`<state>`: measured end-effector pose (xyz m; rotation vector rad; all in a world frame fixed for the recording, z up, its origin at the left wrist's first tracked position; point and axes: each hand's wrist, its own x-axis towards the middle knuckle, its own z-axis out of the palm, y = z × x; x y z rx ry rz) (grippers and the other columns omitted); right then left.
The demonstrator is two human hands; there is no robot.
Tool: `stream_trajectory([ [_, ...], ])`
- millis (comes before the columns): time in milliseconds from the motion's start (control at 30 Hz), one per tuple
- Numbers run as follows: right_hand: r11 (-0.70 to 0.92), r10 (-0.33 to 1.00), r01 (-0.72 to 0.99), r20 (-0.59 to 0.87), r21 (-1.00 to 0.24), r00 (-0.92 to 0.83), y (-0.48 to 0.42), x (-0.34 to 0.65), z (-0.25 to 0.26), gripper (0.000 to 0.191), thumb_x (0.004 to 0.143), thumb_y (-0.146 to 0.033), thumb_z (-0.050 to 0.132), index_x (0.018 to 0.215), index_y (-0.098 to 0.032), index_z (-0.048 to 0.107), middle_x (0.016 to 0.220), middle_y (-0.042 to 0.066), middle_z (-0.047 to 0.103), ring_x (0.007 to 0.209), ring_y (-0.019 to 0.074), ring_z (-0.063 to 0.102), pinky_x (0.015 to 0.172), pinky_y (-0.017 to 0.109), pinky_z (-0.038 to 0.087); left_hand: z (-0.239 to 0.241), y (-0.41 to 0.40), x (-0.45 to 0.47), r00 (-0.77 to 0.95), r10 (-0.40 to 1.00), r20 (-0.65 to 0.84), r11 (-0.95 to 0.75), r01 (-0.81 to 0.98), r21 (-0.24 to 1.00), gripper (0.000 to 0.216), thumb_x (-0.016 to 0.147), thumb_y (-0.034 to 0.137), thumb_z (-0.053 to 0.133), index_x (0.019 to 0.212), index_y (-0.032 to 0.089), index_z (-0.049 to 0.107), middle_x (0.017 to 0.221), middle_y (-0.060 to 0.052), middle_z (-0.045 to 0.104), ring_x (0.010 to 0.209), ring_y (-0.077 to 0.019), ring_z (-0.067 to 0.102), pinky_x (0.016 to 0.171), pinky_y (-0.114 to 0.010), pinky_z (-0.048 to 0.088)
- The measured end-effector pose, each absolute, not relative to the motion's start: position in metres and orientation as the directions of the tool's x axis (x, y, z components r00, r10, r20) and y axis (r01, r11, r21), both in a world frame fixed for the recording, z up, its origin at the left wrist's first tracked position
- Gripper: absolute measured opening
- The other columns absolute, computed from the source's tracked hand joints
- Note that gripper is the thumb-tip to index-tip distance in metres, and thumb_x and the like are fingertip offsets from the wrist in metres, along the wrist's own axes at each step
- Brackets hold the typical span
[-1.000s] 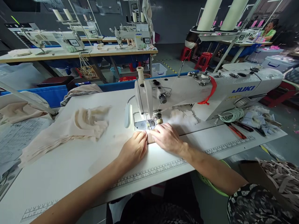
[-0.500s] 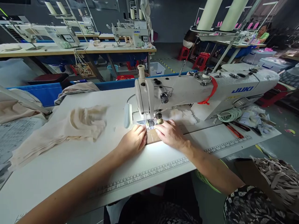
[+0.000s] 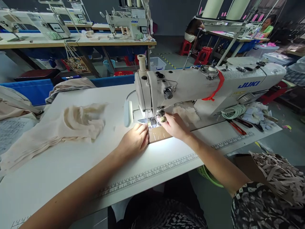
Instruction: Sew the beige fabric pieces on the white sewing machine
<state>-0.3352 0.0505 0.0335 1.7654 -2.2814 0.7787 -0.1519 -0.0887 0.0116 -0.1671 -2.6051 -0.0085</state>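
Observation:
A white JUKI sewing machine (image 3: 190,84) stands before me, its needle area lit by a lamp. My left hand (image 3: 134,138) lies just left of the presser foot (image 3: 151,122), fingertips pressed together at the foot's edge; what they pinch is too small to make out. My right hand (image 3: 176,126) is on the other side of the foot, its fingers curled beside the round tension knob (image 3: 163,119). Its fingertips are partly hidden, and so is anything in them. Between the hands shows a brown plate (image 3: 158,135) with loose thread bits.
Stacked beige fabric pieces (image 3: 78,124) lie on the left of the white table (image 3: 114,162). Red-handled snips (image 3: 237,127), a coiled pale cord (image 3: 233,112) and scraps sit at the right. A box of fabric strips (image 3: 281,175) and a green basket (image 3: 209,176) stand below.
My right hand has shifted slightly up and back beside the foot, uncovering more of the brown plate. My left hand stays at the foot. The camera view has tilted a little.

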Motion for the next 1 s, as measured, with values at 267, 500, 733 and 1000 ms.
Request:
stream_trajectory([
  [267,0.144,-0.844,-0.877,0.405,-0.458,-0.351,0.047,-0.341,0.040,0.031,0.102,-0.023,0.054,0.071,-0.020,0.052,0.063,-0.002,0.057,0.059,0.0127,0.047,0.064,0.027,0.029,0.012,-0.089,-0.151,-0.864,0.140,0.484,0.990,0.119,-0.076,0.033,0.101,0.016,0.041,0.117,0.004,0.066,0.109,-0.019,0.068,0.098,-0.0300,0.061,0.084,-0.042,0.061],
  [500,0.173,-0.820,-0.901,0.449,-0.398,-0.356,0.054,-0.333,0.037,0.028,0.101,-0.023,0.054,0.073,-0.020,0.054,0.066,-0.002,0.061,0.064,0.0131,0.052,0.072,0.028,0.031,0.005,-0.093,-0.153,-0.855,0.137,0.501,0.990,0.098,-0.104,0.032,0.101,0.016,0.042,0.118,0.002,0.064,0.112,-0.019,0.068,0.095,-0.0291,0.061,0.084,-0.042,0.060],
  [733,0.220,-0.811,-0.902,0.444,-0.371,-0.380,0.048,-0.334,0.031,0.027,0.100,-0.022,0.057,0.073,-0.019,0.059,0.069,0.001,0.067,0.066,0.0142,0.056,0.075,0.028,0.033,0.008,-0.094,-0.157,-0.854,0.142,0.501,0.982,0.059,-0.178,0.031,0.102,0.016,0.041,0.112,0.001,0.066,0.111,-0.019,0.069,0.094,-0.0292,0.060,0.082,-0.039,0.059],
  [1000,0.242,-0.808,-0.933,0.477,-0.267,-0.347,0.055,-0.326,0.038,0.023,0.090,-0.019,0.064,0.067,-0.020,0.061,0.056,-0.003,0.060,0.056,0.0132,0.054,0.063,0.028,0.032,0.012,-0.097,-0.148,-0.830,-0.041,0.557,0.999,-0.052,-0.003,0.035,0.103,0.021,0.031,0.118,0.016,0.062,0.112,-0.016,0.069,0.092,-0.0300,0.065,0.052,-0.035,0.051],
])
